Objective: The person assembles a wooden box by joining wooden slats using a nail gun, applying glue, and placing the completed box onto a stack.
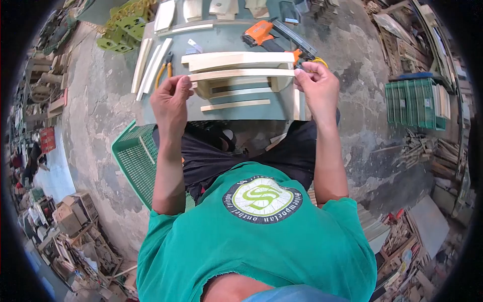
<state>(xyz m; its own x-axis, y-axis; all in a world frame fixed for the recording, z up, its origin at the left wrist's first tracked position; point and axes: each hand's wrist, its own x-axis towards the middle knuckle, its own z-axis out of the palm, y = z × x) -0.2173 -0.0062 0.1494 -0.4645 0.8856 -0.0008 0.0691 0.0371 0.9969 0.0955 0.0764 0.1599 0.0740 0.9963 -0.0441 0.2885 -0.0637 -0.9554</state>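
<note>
Head view: left hand (172, 99) and right hand (319, 86), half closed, pinch a wooden slat (241, 73) by its ends; I'd keep thumb pressure even

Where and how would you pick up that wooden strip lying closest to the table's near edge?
I'd pinch the wooden strip across its narrow width at mid-length, from above on the near side. It's long and slim and lies roughly along the near edge of the table, with the wooden frame beyond it.
</note>
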